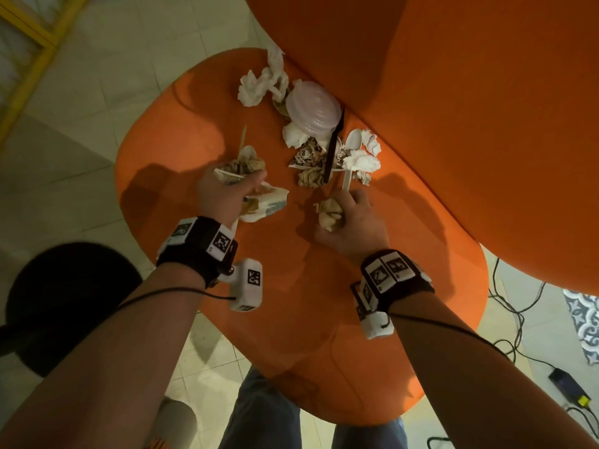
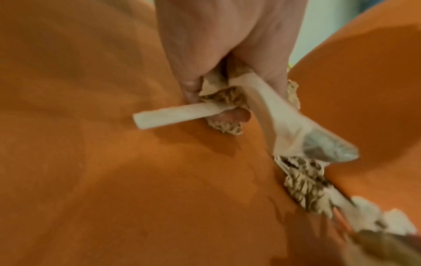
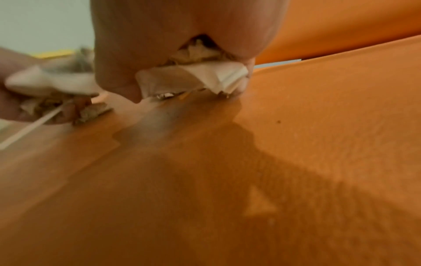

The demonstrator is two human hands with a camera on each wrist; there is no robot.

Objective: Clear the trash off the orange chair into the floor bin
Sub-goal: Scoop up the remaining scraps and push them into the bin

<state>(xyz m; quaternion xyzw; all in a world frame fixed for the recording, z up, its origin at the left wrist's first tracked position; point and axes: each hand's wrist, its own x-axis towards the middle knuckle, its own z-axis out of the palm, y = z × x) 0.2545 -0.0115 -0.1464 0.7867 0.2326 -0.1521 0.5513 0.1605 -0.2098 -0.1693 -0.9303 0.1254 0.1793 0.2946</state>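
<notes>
On the orange chair (image 1: 201, 131) my left hand (image 1: 238, 186) grips a bunch of crumpled wrappers (image 1: 246, 165) together with a thin wooden stick (image 1: 242, 137). The left wrist view shows its fingers (image 2: 191, 86) curled round patterned paper, a flat white strip (image 2: 173, 115) and a clear-ended wrapper (image 2: 296, 133). My right hand (image 1: 348, 210) grips a crumpled brown paper ball (image 1: 330, 215) low over the seat. Seen from the right wrist, white paper (image 3: 200, 75) sticks out under that fist. Loose trash lies beyond: white tissues (image 1: 262, 82), a plastic lid (image 1: 312, 106), a white spoon (image 1: 351, 150), a black utensil (image 1: 334, 147).
A dark round bin (image 1: 64, 296) stands on the tiled floor at the lower left, beside my left forearm. The chair's backrest (image 1: 453, 92) rises at the right behind the trash pile. Cables and a small black adapter (image 1: 567, 384) lie on the floor at the right.
</notes>
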